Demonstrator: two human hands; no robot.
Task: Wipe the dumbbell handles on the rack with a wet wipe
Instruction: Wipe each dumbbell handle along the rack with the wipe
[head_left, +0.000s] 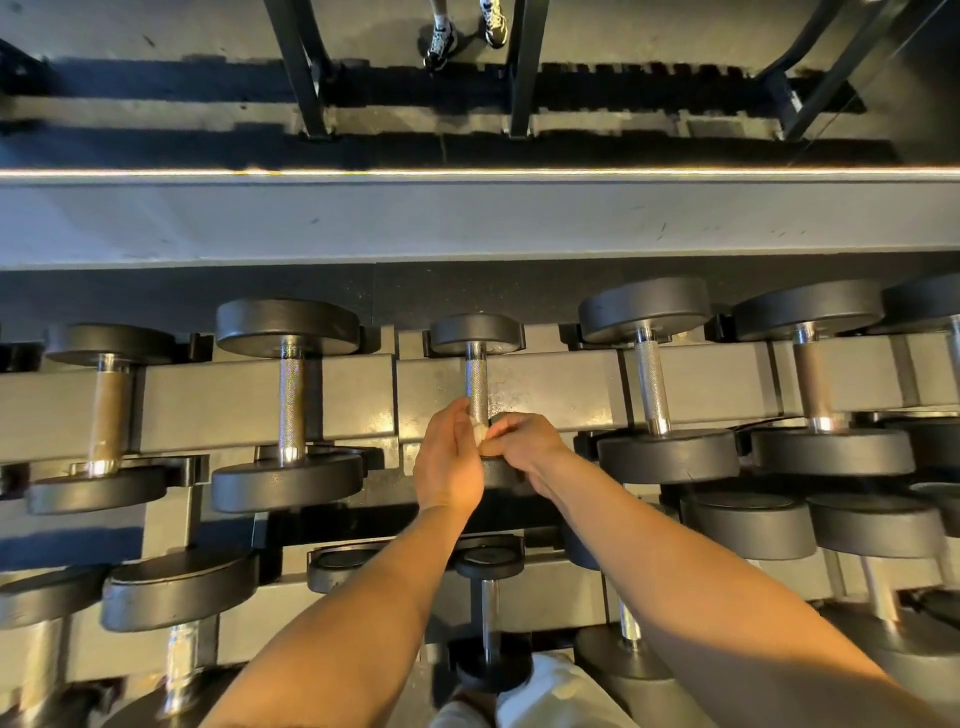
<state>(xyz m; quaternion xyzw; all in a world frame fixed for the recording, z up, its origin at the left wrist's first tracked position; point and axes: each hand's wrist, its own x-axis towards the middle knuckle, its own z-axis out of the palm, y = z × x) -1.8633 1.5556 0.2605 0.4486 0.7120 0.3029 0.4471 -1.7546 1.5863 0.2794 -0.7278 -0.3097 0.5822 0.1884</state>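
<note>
pinching the wet wipe (480, 432) between them, left grip (449, 460) and right grip (524, 446) wrap it round the dumbbell handle (476, 384) for contact.

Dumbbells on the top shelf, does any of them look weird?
Two do. The far-left dumbbell handle and one handle toward the right look dull brown, maybe rust or wear, while the handles between them shine silver. Nothing looks spilled or fallen.

Wet wipe (481, 433) mostly covered
Only a pale scrap shows between the left hand (448, 465) and right hand (522, 442), which also cover the near end of the handle (476, 384) and most of the near head (496, 475); their grips cannot be told. The top edge cuts a bystander (441, 41) off at the ankles.
</note>
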